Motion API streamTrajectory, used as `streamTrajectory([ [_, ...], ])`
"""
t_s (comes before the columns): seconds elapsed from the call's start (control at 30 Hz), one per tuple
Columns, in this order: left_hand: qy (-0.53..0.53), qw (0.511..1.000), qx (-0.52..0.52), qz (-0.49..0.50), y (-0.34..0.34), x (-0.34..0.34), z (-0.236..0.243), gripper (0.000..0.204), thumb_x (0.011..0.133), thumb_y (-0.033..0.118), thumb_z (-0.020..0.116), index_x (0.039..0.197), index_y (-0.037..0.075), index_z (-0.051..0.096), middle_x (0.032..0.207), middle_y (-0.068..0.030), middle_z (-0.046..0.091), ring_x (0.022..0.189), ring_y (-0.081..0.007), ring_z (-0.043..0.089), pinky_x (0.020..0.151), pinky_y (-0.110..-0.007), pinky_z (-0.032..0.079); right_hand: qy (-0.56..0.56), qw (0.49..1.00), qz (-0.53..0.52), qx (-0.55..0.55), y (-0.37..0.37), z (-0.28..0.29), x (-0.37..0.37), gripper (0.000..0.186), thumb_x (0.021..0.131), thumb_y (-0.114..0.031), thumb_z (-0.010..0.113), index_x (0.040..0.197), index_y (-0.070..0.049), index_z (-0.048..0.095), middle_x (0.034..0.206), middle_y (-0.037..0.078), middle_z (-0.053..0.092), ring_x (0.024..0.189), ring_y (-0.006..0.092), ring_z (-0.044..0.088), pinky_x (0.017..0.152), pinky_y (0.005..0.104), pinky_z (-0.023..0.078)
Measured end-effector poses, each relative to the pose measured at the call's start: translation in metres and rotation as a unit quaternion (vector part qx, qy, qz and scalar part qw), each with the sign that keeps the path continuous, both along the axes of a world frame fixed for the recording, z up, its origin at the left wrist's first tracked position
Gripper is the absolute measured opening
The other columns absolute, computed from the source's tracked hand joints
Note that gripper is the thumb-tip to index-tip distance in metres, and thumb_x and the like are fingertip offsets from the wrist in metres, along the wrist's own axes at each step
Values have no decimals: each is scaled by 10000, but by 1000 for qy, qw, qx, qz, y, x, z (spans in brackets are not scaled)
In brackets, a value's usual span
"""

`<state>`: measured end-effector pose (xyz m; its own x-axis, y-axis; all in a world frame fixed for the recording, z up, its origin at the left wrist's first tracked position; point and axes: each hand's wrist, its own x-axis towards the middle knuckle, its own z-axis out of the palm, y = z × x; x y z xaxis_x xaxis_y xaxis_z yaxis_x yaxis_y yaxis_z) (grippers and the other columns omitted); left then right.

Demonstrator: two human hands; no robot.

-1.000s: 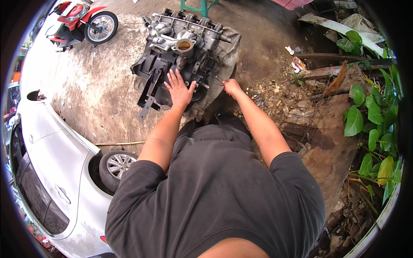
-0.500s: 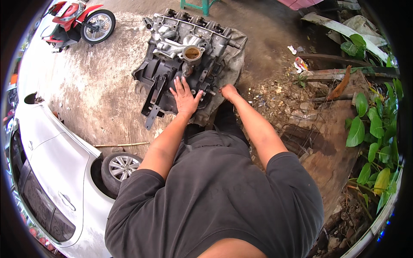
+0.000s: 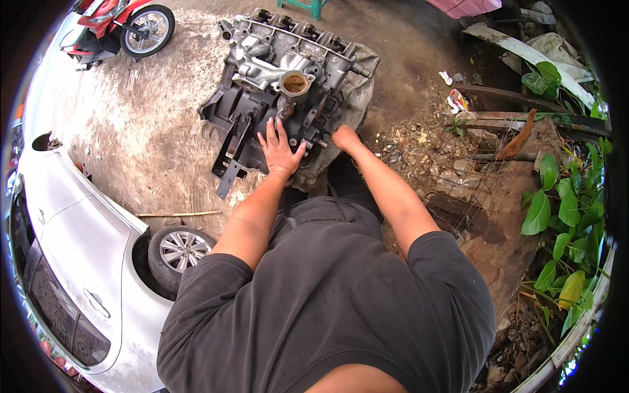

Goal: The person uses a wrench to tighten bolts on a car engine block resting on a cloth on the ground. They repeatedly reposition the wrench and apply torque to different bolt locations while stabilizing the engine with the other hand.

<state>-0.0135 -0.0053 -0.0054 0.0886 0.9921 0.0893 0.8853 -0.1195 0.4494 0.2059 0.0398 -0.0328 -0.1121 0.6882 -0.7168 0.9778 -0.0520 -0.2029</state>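
Observation:
A car engine (image 3: 265,105) in bare grey metal lies in front of me on a grey cloth (image 3: 362,98). Its intake manifold (image 3: 252,75) has a round opening with a brownish inside. My left hand (image 3: 280,156) rests flat on the dark lower side of the block, fingers spread and holding nothing. At the engine's near right corner, beside a short protruding metal stub (image 3: 321,142), my right hand (image 3: 345,138) is closed in a fist. Whatever it grips is hidden by the fingers. A flat metal bracket (image 3: 228,180) with holes sticks out toward me at the near left.
A silver car (image 3: 78,216) with a wheel (image 3: 180,252) stands at the left. Far left is a red motorcycle (image 3: 108,33). A green stool (image 3: 308,6) stands beyond the engine. Rubble (image 3: 452,170), planks (image 3: 511,118) and leafy plants (image 3: 563,196) line the right.
My right hand has shifted slightly left, closer to the engine's stub, and stays closed. My left hand keeps its place on the block. The whole view has tilted a little.

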Motion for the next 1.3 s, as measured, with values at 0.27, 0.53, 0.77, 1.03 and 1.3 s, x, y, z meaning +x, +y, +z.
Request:
streamTrajectory([
  [0.27, 4, 1000, 1, 0, 0, 0, -1, 995, 776, 558, 577, 1494, 44, 117, 1530, -195, 127, 1422, -327, 143, 1142, -546, 67, 160, 950, -266, -38, -5, -27, -1, 188, 809, -75, 525, 784, 34, 677, 777, 218, 663, 682, 342, 651, 589, 438, 499],
  [0.53, 13, 1000, -9, 4, 0, 0, 1, 1009, 762, 540, 603, 1490, 36, 121, 1529, -193, 130, 1420, -329, 147, 1145, -541, 71, 190, 859, -460, -116, 27, -19, -14, 221, 767, -117, 655, 647, 58, 592, 568, 178, 578, 481, 285, 574, 421, 445, 410],
  [0.77, 7, 1000, -14, 4, 0, -1, -1, 1011, 760, 560, 593, 1490, 40, 124, 1530, -194, 135, 1428, -314, 135, 1141, -554, 63, 33, 990, -59, 127, 37, 12, 25, 346, 743, -286, 750, 896, 18, 691, 907, 171, 686, 842, 340, 669, 748, 416, 533],
  [1.03, -6, 1000, -1, 5, -1, -1, -5, 1002, 756, 562, 595, 1478, 21, 159, 1514, -215, 158, 1414, -343, 168, 1127, -579, 84, 106, 954, 85, 267, 28, 3, 46, 326, 801, -382, 668, 868, -64, 686, 902, 96, 595, 909, 299, 611, 747, 412, 503],
  [1.3, -4, 1000, 13, 1, -2, -3, -8, 1012, 752, 567, 595, 1470, 1, 163, 1500, -245, 162, 1390, -396, 186, 1120, -579, 95, 151, 933, 45, 324, 20, -27, 61, 251, 789, -314, 691, 860, -73, 682, 909, 76, 591, 922, 285, 592, 762, 388, 496],
])
